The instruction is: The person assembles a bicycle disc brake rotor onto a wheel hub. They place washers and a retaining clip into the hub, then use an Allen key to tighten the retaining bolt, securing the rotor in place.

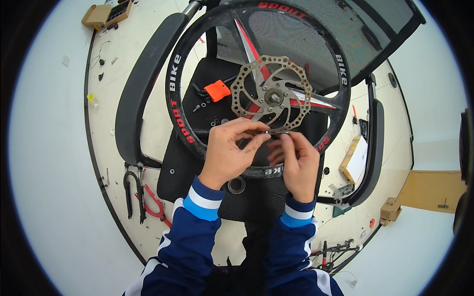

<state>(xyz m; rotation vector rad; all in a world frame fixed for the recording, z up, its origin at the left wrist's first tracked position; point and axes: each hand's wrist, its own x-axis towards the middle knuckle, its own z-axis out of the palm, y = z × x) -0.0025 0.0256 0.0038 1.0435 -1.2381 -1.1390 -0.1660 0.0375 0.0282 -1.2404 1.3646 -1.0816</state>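
A black bicycle wheel (pixel 174 101) with red and white spokes lies on the black seat of an office chair. Bolted around its hub axle (pixel 274 97) is a perforated metal disc brake rotor (pixel 238 100). Just in front of the rotor's near edge, my left hand (pixel 230 151) pinches one end of a small, slim metal piece (pixel 277 132). My right hand (pixel 299 163) has its thumb and fingertips closed on the other end. The fingers cover most of the piece, so its exact kind does not show.
An orange-covered tool set (pixel 217 91), nuts and a bolt (pixel 196 108) lie on the seat within the rim. A metal ring (pixel 236 185) rests near the seat's front. Armrests (pixel 148 84) flank both sides. A bicycle fork (pixel 133 192) and red tool (pixel 155 207) lie on the floor.
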